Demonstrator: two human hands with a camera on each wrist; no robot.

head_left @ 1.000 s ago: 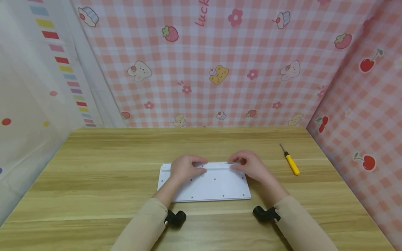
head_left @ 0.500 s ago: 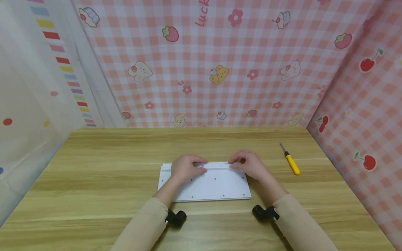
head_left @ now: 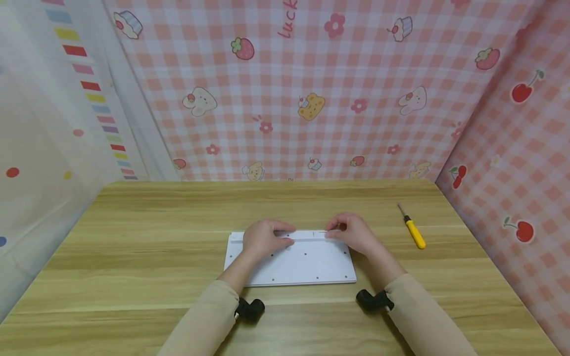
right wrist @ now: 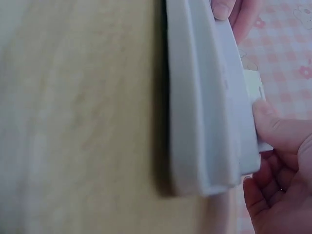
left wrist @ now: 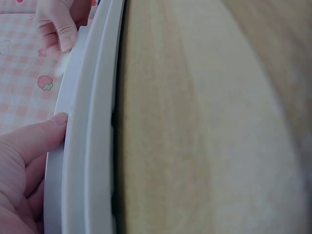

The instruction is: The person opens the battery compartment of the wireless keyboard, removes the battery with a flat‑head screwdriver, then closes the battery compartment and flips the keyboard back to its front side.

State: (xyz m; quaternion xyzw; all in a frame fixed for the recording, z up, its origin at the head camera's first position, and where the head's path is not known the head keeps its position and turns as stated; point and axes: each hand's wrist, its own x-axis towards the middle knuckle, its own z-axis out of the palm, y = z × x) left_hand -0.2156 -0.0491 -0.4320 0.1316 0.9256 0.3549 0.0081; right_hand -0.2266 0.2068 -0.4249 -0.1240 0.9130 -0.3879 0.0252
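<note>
A flat white panel with several dark screw dots, which looks like a keyboard lying face down (head_left: 307, 267), is on the wooden table with its raised ridge along the far edge. My left hand (head_left: 263, 240) grips that ridge left of its middle, thumb on the near side and fingers reaching to the far side. Near the right end, my right hand (head_left: 352, 235) pinches a small white cover piece (right wrist: 254, 84) between thumb and fingers; in the right wrist view this piece sticks up past the ridge. The left wrist view shows the left thumb (left wrist: 56, 126) pressed to the ridge.
A screwdriver with a yellow handle (head_left: 415, 234) lies on the wooden table (head_left: 133, 257) to the right of the right hand. Pink checked cloth (head_left: 285, 133) hangs behind the table's far edge, with more cloth at both sides.
Near the right fingertips, the dark line along the ridge looks shorter, and a small upright line now shows left of it. Both hands stay almost where they were.
</note>
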